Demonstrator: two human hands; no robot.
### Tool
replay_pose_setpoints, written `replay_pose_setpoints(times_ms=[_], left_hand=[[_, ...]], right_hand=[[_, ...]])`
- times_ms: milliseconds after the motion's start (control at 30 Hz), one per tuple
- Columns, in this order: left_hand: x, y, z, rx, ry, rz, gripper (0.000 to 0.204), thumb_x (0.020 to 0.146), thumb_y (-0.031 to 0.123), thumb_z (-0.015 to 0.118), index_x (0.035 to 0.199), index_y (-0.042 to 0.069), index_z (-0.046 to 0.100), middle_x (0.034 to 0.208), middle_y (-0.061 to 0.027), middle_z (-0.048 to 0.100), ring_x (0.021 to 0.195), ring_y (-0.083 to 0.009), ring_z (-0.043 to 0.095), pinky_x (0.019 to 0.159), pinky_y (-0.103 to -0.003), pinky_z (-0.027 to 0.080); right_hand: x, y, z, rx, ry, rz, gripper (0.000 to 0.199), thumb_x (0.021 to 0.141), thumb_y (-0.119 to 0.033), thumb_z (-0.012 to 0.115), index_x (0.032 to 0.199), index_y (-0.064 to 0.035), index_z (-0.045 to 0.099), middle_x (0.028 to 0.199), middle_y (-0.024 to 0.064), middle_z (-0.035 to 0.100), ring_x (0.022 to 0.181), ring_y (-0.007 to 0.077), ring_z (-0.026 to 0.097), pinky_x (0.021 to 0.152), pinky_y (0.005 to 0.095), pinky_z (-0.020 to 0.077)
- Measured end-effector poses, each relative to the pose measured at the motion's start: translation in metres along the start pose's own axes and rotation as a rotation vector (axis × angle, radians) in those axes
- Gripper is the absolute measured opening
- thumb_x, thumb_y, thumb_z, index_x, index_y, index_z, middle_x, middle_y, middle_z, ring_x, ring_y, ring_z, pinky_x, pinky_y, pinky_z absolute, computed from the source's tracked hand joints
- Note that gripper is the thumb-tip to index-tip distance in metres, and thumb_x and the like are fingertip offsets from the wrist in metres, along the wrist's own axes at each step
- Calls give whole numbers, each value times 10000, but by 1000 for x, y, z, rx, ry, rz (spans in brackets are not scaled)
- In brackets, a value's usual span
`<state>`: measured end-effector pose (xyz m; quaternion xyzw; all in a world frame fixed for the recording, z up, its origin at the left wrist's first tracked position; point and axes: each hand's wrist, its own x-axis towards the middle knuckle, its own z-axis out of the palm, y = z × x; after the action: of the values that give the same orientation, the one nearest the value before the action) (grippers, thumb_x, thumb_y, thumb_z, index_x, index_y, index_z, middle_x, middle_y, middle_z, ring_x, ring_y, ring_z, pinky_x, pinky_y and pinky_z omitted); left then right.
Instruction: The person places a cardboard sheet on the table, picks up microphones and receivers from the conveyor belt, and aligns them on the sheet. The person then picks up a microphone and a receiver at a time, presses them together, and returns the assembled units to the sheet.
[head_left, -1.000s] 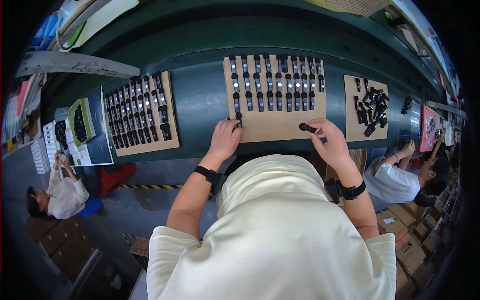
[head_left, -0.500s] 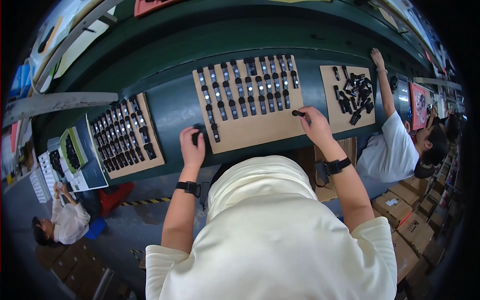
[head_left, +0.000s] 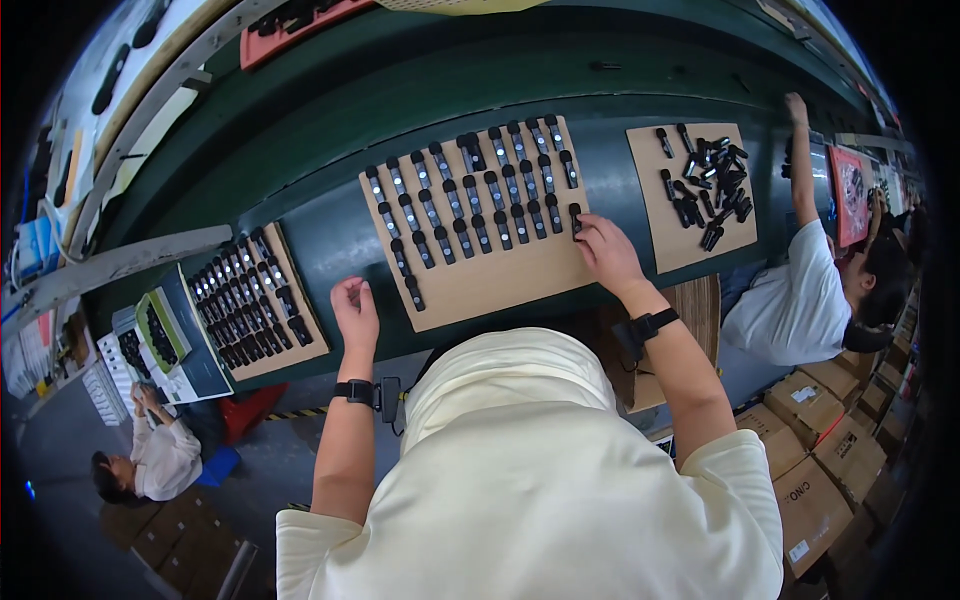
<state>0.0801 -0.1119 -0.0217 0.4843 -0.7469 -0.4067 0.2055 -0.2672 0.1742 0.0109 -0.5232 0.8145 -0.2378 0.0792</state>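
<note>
My right hand [head_left: 606, 248] pinches the lower end of a small black microphone [head_left: 575, 214] with a round dark top, at the right edge of the middle cardboard sheet [head_left: 500, 286]. Rows of similar microphones [head_left: 462, 238] stretch across that sheet, each with a pale round spot on its body. Just left of the sheet is my left hand [head_left: 355, 312], its fingers curled in against the thumb. Whether anything is between those fingers is hidden.
Another cardboard sheet [head_left: 312, 338] on the left carries tight rows of microphones. On the right, a sheet [head_left: 650, 240] bears a loose pile [head_left: 715, 180]. A co-worker [head_left: 800, 290] reaches over the green bench at right; another person [head_left: 165, 455] sits far left. A metal arm [head_left: 150, 255] juts in from the left.
My right hand has brought the microphone from above the sheet to the row's right end, where it now stands upright in line. My left hand's fingers have drawn together. The view has shifted slightly.
</note>
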Motion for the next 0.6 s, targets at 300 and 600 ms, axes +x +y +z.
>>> replay_pose_setpoints(times_ms=[300,600], left_hand=[[9,12,3,36,-34,-2,148,925,58,597,1054,-7,565,1167,-149,542,1019,-245,586,880,-327,503],[8,6,12,44,-41,-1,147,928,60,595,1055,-6,561,1179,-151,539,1022,-244,582,874,-333,507]], right_hand=[[8,12,6,-23,31,3,135,794,-21,625,917,-69,597,1189,91,594,1035,311,593,888,381,492],[12,10,-12,-11,17,-47,160,785,-43,647,936,-75,606,1173,96,593,1039,305,591,889,392,488]])
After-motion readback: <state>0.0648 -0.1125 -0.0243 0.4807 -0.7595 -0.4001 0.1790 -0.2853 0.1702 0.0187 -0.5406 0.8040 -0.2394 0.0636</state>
